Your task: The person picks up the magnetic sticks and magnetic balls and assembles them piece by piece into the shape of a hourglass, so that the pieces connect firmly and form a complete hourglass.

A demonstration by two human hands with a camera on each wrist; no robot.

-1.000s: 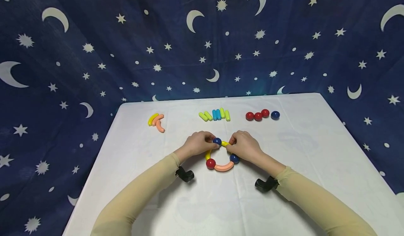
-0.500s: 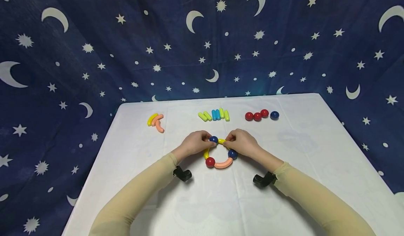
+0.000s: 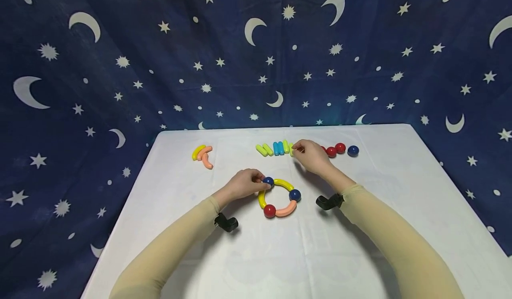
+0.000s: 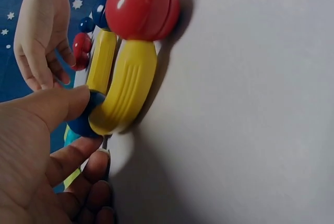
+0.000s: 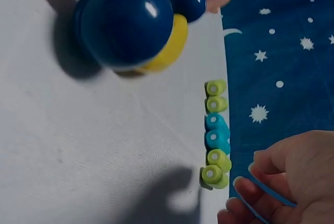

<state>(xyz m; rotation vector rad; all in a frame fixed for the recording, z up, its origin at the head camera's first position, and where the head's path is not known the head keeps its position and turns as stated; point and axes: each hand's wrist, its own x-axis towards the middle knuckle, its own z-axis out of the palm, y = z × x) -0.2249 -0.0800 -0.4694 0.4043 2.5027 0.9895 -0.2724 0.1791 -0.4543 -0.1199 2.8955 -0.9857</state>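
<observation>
A ring of toy pieces lies on the white cloth, made of curved yellow rods (image 3: 284,184), a curved orange rod (image 3: 286,209), a red ball (image 3: 270,211) and two blue balls. My left hand (image 3: 244,184) pinches the upper blue ball (image 3: 268,182) between thumb and fingers, as the left wrist view also shows. The other blue ball (image 3: 295,195) forms the ring's right side. Farther back, my right hand (image 3: 313,156) hovers beside the short straight rods, overlapping the rightmost green rod (image 3: 292,149). In the right wrist view its loosely bent fingers (image 5: 241,186) hold nothing.
At the back left lie a yellow curved rod (image 3: 198,152) and two orange curved rods (image 3: 206,161). Blue rods (image 3: 278,148) stand among green rods (image 3: 264,149) at the back middle. Red balls (image 3: 331,152) and a loose blue ball (image 3: 353,151) sit at back right. A starry cloth (image 3: 224,68) hangs behind.
My right hand has let go of the ring's upper yellow rod and moved back to the straight rods. My left hand stays on the upper blue ball.
</observation>
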